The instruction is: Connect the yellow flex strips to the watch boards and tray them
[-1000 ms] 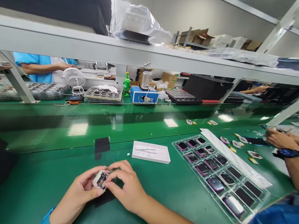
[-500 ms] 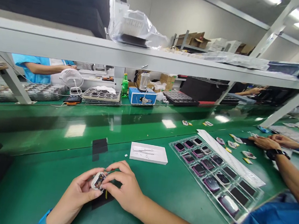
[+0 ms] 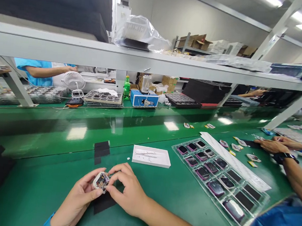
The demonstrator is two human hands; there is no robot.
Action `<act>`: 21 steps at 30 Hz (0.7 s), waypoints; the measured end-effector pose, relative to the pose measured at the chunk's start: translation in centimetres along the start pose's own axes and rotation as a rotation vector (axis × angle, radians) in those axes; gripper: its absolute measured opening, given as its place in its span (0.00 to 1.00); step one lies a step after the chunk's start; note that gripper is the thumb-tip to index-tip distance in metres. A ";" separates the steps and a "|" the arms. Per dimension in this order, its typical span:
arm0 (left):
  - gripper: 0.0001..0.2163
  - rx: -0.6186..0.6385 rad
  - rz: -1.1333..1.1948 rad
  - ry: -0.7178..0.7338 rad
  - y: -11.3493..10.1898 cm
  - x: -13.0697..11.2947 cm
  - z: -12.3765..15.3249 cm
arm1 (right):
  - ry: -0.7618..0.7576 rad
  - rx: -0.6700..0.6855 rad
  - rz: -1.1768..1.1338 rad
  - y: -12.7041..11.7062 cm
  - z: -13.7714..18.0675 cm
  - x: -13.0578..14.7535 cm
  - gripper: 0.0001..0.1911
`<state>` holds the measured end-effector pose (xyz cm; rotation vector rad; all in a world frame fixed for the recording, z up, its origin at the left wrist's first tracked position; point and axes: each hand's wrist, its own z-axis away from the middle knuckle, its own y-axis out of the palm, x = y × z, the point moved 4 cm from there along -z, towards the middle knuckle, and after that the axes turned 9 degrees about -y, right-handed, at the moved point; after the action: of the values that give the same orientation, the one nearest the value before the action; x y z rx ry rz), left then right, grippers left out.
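Note:
A small white watch case [image 3: 101, 181] with an exposed circuit board sits between both my hands, low over the green bench. My left hand [image 3: 81, 195] cups it from the left, thumb against its lower edge. My right hand [image 3: 126, 189] pinches its right side with curled fingers. Under the hands a black pad [image 3: 103, 204] lies on the mat. To the right, a clear plastic tray [image 3: 254, 204] holds several dark-faced watch bodies in two rows.
A flat white box [image 3: 151, 156] lies just beyond my hands, with black tape patches [image 3: 101, 150] to its left. A co-worker's hands [image 3: 274, 144], one with a dark wristwatch, work among small loose parts at the right. A blue device [image 3: 144, 98], fan and trays stand under the shelf.
My hands have stayed together on the watch case, turning it slightly. The co-worker's hands at the right lowered onto the bench and have shifted little since.

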<state>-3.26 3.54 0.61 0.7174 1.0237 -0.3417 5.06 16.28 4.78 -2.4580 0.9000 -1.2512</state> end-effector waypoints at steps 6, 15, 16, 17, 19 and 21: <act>0.23 -0.023 0.121 -0.006 0.0 -0.5 0.2 | 0.185 -0.420 0.070 -4.8 -0.7 -3.4 0.07; 0.19 0.046 0.171 -0.025 0.8 -0.7 0.7 | 0.419 -0.838 -0.215 -6.8 0.1 -8.2 0.10; 0.19 0.050 0.173 -0.023 0.8 -0.7 0.7 | 0.411 -0.825 -0.210 -6.6 0.1 -7.9 0.10; 0.20 0.059 0.173 -0.023 0.8 -0.7 0.6 | 0.403 -0.799 -0.205 -6.3 0.1 -7.5 0.09; 0.20 0.082 0.164 -0.032 0.8 -0.5 0.5 | 0.377 -0.683 -0.202 -5.2 0.0 -6.5 0.08; 0.21 0.095 0.146 -0.040 0.8 -0.3 0.4 | 0.337 -0.473 -0.212 -3.7 -0.3 -5.1 0.07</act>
<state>-2.69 3.81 1.32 0.8632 0.9162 -0.2779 4.08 22.35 3.37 -2.8089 1.1557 -1.7353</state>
